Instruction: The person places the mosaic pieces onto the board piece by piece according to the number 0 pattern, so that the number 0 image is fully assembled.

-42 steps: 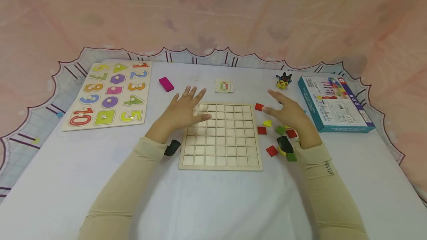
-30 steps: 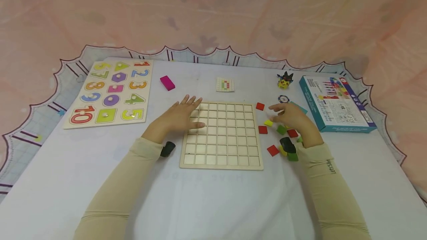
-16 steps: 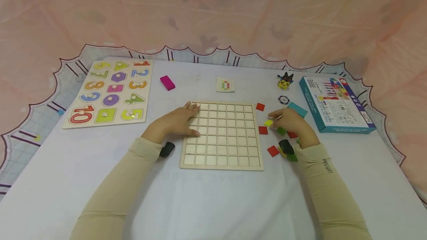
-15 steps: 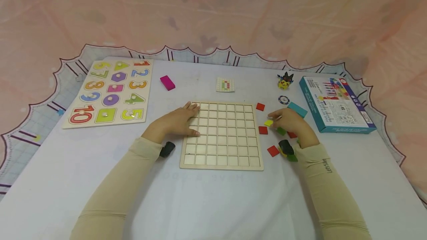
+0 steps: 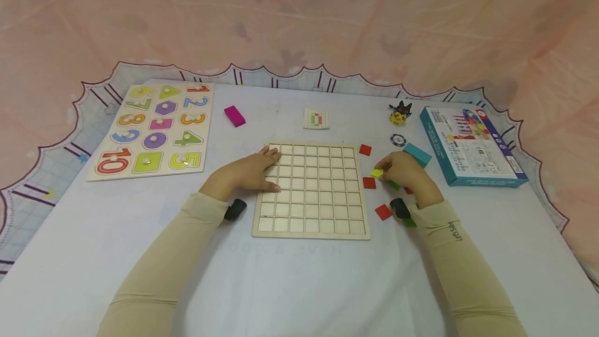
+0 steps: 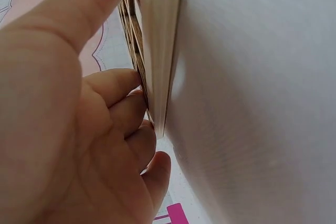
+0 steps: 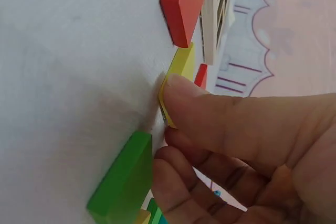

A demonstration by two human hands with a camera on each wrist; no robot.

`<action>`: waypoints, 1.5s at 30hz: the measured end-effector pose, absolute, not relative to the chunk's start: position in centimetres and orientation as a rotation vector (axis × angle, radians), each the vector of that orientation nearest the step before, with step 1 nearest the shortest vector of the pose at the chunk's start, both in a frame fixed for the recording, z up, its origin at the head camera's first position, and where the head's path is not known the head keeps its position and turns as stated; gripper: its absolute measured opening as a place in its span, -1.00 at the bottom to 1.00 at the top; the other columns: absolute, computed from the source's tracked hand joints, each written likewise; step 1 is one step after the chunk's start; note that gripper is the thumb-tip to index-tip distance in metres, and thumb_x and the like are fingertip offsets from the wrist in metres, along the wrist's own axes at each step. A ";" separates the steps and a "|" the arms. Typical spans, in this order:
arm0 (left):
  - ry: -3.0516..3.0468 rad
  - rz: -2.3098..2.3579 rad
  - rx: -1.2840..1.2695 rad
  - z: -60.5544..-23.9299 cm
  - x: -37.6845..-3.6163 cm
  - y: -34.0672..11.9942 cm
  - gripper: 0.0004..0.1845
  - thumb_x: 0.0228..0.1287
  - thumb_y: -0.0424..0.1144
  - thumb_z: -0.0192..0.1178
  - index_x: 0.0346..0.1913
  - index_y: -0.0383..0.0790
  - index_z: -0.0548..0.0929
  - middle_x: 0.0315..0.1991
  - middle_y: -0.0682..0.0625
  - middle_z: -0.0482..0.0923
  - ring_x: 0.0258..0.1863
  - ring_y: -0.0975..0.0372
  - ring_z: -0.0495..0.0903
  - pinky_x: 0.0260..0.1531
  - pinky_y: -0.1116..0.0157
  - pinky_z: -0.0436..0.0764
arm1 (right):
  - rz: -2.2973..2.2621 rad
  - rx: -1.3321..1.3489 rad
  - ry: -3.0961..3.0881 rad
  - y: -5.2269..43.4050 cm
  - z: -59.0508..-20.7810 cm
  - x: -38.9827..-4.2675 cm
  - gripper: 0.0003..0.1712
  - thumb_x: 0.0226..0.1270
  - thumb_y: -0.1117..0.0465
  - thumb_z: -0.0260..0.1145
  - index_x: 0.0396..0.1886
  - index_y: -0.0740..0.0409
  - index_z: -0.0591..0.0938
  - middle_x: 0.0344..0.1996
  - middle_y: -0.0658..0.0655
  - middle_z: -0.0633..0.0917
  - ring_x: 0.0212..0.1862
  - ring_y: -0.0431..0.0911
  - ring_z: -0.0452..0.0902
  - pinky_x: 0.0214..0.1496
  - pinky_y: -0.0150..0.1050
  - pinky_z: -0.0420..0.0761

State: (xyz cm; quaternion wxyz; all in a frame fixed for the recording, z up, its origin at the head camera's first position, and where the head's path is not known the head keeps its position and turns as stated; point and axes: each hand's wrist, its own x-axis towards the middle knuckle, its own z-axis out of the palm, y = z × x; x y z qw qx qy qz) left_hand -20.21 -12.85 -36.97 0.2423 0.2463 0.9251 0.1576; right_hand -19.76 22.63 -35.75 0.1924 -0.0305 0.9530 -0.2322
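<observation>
My right hand [image 5: 408, 173] pinches a yellow tile [image 5: 376, 172] between thumb and fingers; the grip is clamped on it, and the tile sits on the counter [image 5: 299, 285] just right of the wooden grid board [image 5: 312, 191]. In the right wrist view my thumb presses the yellow tile's [image 7: 177, 77] edge, with a red tile [image 7: 182, 4] just beyond it and a green tile [image 7: 124, 179] close below. My left hand [image 5: 250, 171] lies flat on the board's left edge, fingers straight and apart, holding nothing; the left wrist view shows those fingers [image 6: 118, 85] against the board's rim. More red tiles [image 5: 368, 182] lie near the board's right side. A number puzzle [image 5: 152, 129] rests well to the left, a teal box [image 5: 470, 144] to the right.
</observation>
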 end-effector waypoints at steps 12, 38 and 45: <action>2.520 0.457 0.655 -36.6 -20.0 -13.0 0.01 0.09 0.07 0.27 0.44 -0.26 -0.07 0.47 -0.17 -0.21 0.46 0.01 -0.33 0.39 -0.01 -0.08 | -0.774 -0.065 2.669 22.5 -35.9 -20.1 -0.72 0.15 0.37 0.25 -0.10 0.26 0.64 -0.17 0.25 0.59 -0.16 0.04 0.40 -0.12 -0.17 0.46; 2.509 0.445 0.628 -36.8 -20.0 -13.0 0.00 0.12 0.06 0.25 0.45 -0.22 -0.11 0.48 -0.10 -0.24 0.45 0.05 -0.40 0.40 0.02 -0.11 | -1.150 -0.222 2.478 14.4 -34.5 -22.7 -0.74 0.13 0.41 0.27 -0.14 0.32 0.65 -0.12 0.23 0.63 -0.15 -0.05 0.50 -0.09 -0.23 0.54; 2.500 0.437 0.630 -36.4 -19.8 -12.7 -0.01 0.13 0.08 0.22 0.45 -0.20 -0.11 0.48 -0.08 -0.26 0.45 0.05 -0.40 0.40 0.02 -0.12 | -1.180 -0.279 2.414 11.4 -35.1 -23.3 -0.77 0.11 0.42 0.30 -0.19 0.29 0.68 -0.20 0.17 0.62 -0.17 -0.07 0.46 -0.10 -0.26 0.55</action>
